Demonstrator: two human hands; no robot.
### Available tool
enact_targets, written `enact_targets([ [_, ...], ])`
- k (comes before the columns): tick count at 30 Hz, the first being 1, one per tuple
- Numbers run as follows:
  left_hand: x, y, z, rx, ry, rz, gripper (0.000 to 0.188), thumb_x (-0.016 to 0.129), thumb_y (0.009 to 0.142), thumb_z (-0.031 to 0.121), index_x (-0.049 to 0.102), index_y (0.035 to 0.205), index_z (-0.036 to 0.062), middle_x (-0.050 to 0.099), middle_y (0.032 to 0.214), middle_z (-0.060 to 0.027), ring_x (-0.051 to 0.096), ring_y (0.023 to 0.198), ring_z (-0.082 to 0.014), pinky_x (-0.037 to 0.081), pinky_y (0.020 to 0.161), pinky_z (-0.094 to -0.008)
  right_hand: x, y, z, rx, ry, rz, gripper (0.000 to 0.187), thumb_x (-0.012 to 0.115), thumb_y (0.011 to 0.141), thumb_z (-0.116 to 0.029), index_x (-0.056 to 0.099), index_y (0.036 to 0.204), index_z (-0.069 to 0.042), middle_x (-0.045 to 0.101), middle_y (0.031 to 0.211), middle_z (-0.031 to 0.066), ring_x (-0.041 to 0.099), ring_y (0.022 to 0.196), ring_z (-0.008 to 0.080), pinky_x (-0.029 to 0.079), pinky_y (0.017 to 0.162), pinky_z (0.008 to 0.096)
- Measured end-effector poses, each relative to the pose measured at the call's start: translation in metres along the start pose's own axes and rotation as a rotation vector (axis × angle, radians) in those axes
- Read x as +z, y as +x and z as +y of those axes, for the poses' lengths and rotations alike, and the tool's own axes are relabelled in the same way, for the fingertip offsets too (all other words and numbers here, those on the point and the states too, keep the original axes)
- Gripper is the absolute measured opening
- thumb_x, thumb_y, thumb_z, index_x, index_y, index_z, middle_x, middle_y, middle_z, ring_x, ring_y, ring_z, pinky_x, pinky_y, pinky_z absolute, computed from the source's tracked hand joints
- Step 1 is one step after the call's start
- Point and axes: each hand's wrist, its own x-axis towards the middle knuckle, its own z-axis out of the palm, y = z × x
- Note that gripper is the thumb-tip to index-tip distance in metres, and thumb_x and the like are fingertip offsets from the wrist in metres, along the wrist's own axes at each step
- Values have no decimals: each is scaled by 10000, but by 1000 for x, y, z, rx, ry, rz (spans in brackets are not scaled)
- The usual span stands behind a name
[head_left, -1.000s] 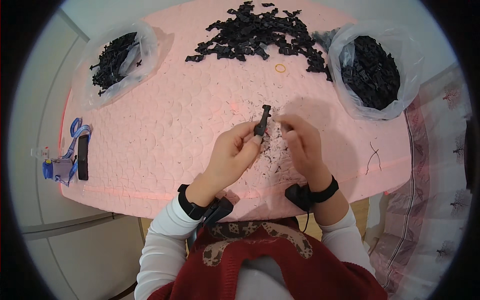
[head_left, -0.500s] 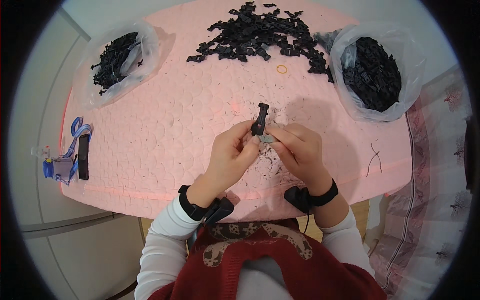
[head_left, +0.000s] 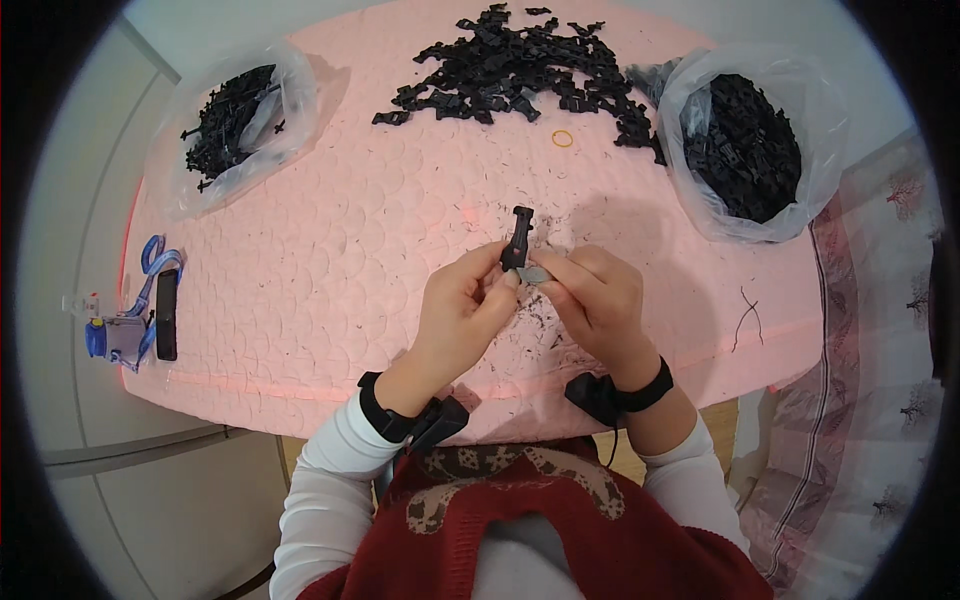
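Observation:
My left hand point(head_left: 462, 305) pinches the lower end of a narrow black plastic part point(head_left: 518, 238), which stands up from the fingers with its far end pointing away from me. Between the thumb and fingers of my right hand point(head_left: 598, 300) is a small flat grey blade-like piece point(head_left: 535, 274). Its left end meets the bottom of the black part, close to my left thumb tip. The fingertips hide part of both things. Fine dark shavings point(head_left: 540, 325) lie scattered on the pink quilted cover beneath my hands.
A heap of black plastic parts point(head_left: 510, 65) lies at the far middle, a yellow rubber band point(head_left: 562, 139) before it. Clear bags of black pieces stand at far left point(head_left: 295, 90) and right point(head_left: 825, 110). A dark phone point(head_left: 167, 315), a blue-capped bottle point(head_left: 125, 335) and a twisted wire point(head_left: 748, 318) lie nearer.
The grey piece has turned slightly in my right hand and shows more of its flat face. The black part and both hands have shifted only a little.

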Motion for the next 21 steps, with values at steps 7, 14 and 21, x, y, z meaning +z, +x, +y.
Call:
enact_targets([
  [7,3,-1,3,-5,-4,13,265,434,858,24,504,1105,-41,441,611,51,364,481,-9,283,429,-166,-2,1,-1,15,-12,-1,245,625,719,-45,607,964,-44,505,654,72,496,538,212,391,476,296],
  [14,6,-1,4,-41,-13,17,226,462,845,29,526,1053,-34,429,597,55,359,491,-8,286,437,-168,-2,3,-1,60,4,15,238,625,720,-47,607,958,-42,498,623,74,487,522,210,383,467,294],
  [21,9,-1,2,-49,-45,42,133,504,828,53,560,926,-17,405,557,55,350,503,-9,293,446,-177,0,1,2,71,-8,32,236,624,726,-56,606,960,-46,493,602,71,479,508,205,374,456,292],
])
